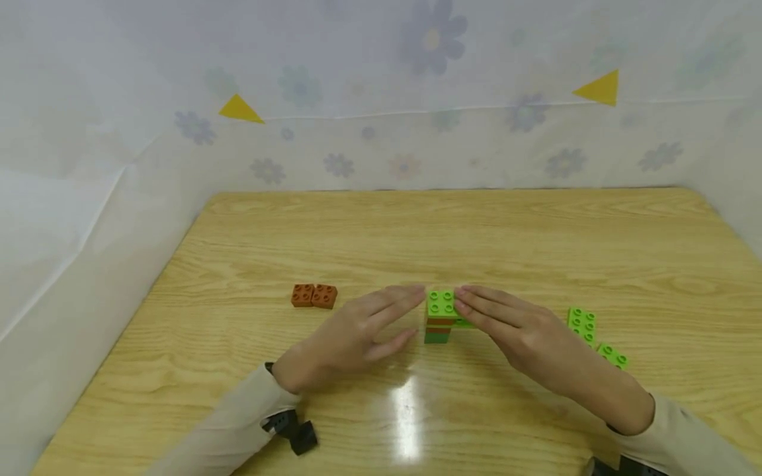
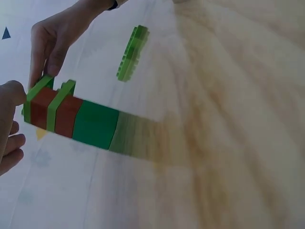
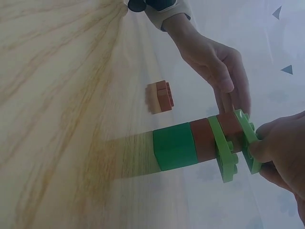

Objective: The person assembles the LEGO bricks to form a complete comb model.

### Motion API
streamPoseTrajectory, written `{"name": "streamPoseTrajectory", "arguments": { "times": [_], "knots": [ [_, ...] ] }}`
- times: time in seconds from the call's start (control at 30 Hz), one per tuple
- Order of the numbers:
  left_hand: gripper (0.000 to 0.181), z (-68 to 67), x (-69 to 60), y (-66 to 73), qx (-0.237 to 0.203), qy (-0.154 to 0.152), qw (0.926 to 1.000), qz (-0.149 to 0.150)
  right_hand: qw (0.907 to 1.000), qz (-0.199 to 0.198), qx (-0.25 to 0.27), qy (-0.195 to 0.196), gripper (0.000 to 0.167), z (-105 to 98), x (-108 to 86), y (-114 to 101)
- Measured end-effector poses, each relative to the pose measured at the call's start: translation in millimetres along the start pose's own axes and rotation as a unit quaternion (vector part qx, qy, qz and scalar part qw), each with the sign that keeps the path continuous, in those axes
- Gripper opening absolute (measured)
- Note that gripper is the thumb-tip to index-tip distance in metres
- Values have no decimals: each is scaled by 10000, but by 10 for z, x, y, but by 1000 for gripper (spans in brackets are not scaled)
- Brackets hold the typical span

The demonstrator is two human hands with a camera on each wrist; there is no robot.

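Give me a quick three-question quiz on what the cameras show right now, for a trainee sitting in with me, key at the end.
1. Count: how many brown layers does the stack have?
2. True or false: in the head view, the pair of loose brown bricks lies to the left of the stack.
3. Multiple choice: which piece do the fingers of the right hand hold?
A. The dark green block at the bottom
B. The top light green plate
C. One of the loose brown bricks

Key: 1. Two. 2. True. 3. B.
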State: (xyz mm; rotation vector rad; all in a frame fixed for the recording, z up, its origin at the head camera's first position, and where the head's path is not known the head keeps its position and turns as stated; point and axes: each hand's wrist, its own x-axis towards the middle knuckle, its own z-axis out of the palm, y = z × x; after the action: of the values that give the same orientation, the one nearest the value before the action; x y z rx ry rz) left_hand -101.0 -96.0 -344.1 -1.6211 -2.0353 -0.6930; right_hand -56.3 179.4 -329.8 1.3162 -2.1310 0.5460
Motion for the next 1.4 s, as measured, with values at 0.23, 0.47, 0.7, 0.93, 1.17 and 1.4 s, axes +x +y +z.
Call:
{"name": "streamPoseTrajectory", "arguments": {
  "times": [0.23,0.47,0.7,0.93,1.17,1.4],
  "knots": [
    [46,-276,-334,-199,572,-369,9919,-1075,10000,7,-11,-53,42,-17,15,-15],
    [49,-464,-600,-279,934,-1411,9624,-2123,9999,-59,-107,-40,42,-12,12,-13],
    [49,-516,-688,-322,890,-1824,9501,-2370,9999,8,-95,-39,43,-1,12,-21],
    [42,-515,-722,-373,870,-1724,9547,-2262,10000,37,-59,16,42,11,17,-24],
    [32,-504,-728,-405,699,-1666,9584,-2211,10000,48,-83,11,42,11,18,-22],
    [28,-484,-686,-399,550,-1491,9634,-2159,9999,48,-88,18,42,10,26,-26]
  ]
}}
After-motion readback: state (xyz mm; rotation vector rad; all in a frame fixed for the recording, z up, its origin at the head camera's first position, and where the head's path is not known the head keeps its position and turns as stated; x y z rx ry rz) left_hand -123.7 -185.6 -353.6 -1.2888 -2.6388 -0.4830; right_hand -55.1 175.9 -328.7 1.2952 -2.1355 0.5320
